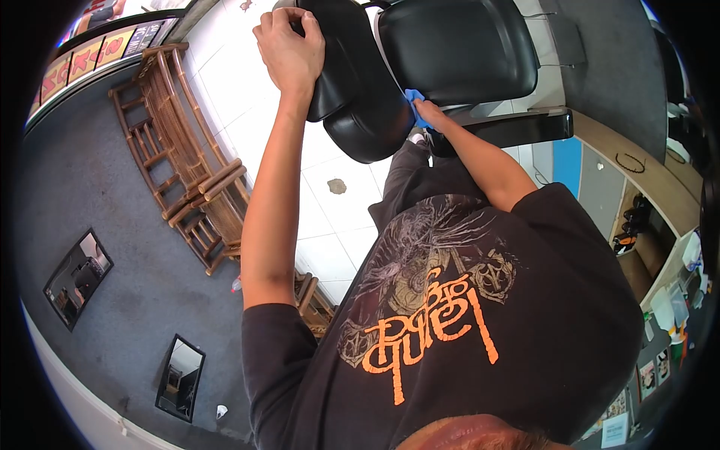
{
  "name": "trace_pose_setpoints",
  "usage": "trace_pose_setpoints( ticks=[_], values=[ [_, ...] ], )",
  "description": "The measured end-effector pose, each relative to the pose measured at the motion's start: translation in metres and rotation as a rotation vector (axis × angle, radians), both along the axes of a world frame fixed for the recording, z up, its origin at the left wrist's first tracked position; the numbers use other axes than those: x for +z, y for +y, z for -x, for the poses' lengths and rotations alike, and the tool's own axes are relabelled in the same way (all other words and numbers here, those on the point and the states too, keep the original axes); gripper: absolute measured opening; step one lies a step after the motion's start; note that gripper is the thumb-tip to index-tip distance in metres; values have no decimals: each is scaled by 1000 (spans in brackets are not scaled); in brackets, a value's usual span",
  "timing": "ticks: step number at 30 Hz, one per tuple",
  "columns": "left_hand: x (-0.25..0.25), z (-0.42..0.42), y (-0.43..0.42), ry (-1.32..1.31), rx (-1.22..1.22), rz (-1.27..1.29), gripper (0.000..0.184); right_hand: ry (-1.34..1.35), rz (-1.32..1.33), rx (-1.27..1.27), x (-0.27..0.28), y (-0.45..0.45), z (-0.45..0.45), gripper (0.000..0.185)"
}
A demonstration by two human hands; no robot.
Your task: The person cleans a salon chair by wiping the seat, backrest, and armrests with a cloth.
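Observation:
A black padded salon chair [457, 49] is in front of me, its seat at the upper right and its backrest [367, 120] nearer the middle. My left hand [289, 52] is closed over the edge of the padded headrest [330, 56], fingers curled and the fingertips partly hidden. Against the side of the backrest, close to the seat, my right hand [429, 112] grips a blue cloth [413, 97]. Much of that cloth is covered by the hand or tucked along the padding. Below the right forearm runs the chair's black armrest [517, 129].
A bamboo bench [176, 142] stands left on the white tiled floor [319, 195]. Two framed mirrors [180, 377] hang on the grey wall. At right, a wooden counter [645, 176] holds a beaded loop [630, 163], with bottles and papers farther down.

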State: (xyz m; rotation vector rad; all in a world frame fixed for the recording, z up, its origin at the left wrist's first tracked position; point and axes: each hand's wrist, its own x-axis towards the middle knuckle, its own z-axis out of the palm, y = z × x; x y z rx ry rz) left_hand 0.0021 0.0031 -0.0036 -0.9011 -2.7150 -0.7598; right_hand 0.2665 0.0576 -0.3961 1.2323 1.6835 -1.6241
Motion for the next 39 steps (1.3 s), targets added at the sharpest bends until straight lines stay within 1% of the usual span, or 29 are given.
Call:
trace_pose_setpoints(
  ticks=[3, 6, 9, 12, 14, 18, 19, 20, 22, 25, 27, 28, 29, 32, 35, 38, 39],
  values=[
    [-1, 1, -1, 1, 6, 12, 20, 7, -13, 81, 44, 14, -1, 64],
    [2, -1, 0, -9, -11, -31, 18, 22, -51, 159, 72, 33, -5, 57],
    [-1, 0, -1, 9, -18, -21, 18, 120, 247, -213, 100, 56, -14, 58],
    [0, -1, -1, 4, -8, 1, 18, 190, 309, -454, 122, 84, -15, 57],
    [1, -1, 0, -5, -7, 2, 18, 204, 276, -442, 128, 103, -10, 67],
    [0, 0, 0, 10, -16, 12, 17, 165, 149, -349, 107, 99, 16, 87],
    [0, 0, 1, 12, -18, 13, 17, 152, 145, -207, 89, 91, 22, 96],
    [1, 0, 1, 14, -20, 15, 17, 118, 308, -115, 64, 78, 27, 99],
    [2, 0, 1, 10, -20, 12, 17, 66, 419, -192, 55, 30, 36, 101],
    [2, -2, 2, 1, -20, 1, 16, -68, 306, -268, 20, 6, 47, 101],
    [1, -1, 2, 17, -25, -1, 16, -7, 451, -364, -16, -1, 45, 102],
    [1, -1, 3, 11, -24, -8, 16, 24, 523, -409, -24, 1, 44, 103],
    [1, 0, 4, 5, -21, -15, 16, -5, 551, -423, -31, 2, 43, 103],
    [-1, 1, 2, -2, -8, -9, 16, 18, 642, -426, 5, 9, 43, 115],
    [-1, 1, 1, -1, -4, 3, 16, 8, 406, -335, 2, -1, 48, 108],
    [1, 0, 2, -17, 2, 2, 16, -81, 2, -181, -1, -6, 49, 92],
    [1, -1, 2, -26, 4, -1, 16, -85, -37, -156, 8, -3, 49, 88]
  ],
)
